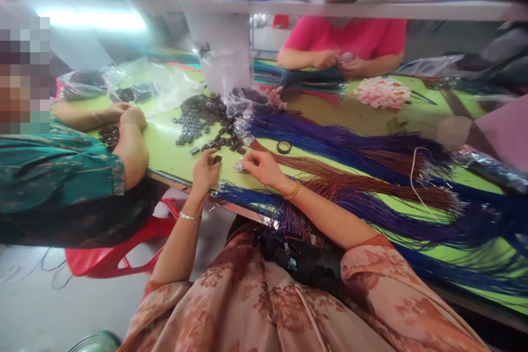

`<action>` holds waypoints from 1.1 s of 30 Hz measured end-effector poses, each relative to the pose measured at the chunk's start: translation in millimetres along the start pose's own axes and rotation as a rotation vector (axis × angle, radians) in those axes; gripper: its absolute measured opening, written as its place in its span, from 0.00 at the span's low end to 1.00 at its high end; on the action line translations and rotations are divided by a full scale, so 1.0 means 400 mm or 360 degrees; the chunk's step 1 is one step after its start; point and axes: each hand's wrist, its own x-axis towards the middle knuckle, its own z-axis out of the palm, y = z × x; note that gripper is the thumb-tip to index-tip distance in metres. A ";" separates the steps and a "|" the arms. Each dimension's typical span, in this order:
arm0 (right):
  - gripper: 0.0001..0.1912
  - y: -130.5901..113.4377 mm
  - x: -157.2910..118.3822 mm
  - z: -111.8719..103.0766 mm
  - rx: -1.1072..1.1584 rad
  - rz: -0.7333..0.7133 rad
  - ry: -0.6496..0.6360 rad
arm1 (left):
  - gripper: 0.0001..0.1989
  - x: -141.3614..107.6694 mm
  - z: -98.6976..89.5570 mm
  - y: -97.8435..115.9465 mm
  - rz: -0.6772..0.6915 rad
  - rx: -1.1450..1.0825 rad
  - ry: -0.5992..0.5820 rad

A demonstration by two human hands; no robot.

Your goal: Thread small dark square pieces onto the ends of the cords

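Note:
A small black connector housing (217,159) sits between the thumb and fingers of my left hand (205,171), just above the near edge of the table. Close beside it on the right, my right hand (263,168) is pinched at the silver-tipped ends (239,166) of a bundle of brown wires (317,170); how many wires it grips is hidden. Blue wires (243,193) with metal tips lie below both hands. Beyond my left hand, a pile of black and grey connector housings (198,121) is spread on the green table (169,146).
A roll of black tape (283,147) lies past my right hand. Purple and blue wire bundles (330,135) stretch rightward. Co-workers sit at left, in a green top (61,170), and opposite, in a pink shirt (342,41). A red stool (111,253) stands at left below the table.

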 end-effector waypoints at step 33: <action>0.07 -0.003 -0.076 0.000 -0.0396 -0.0140 -0.0077 | 0.19 -0.145 0.080 0.055 -0.0415 -0.1567 -0.0427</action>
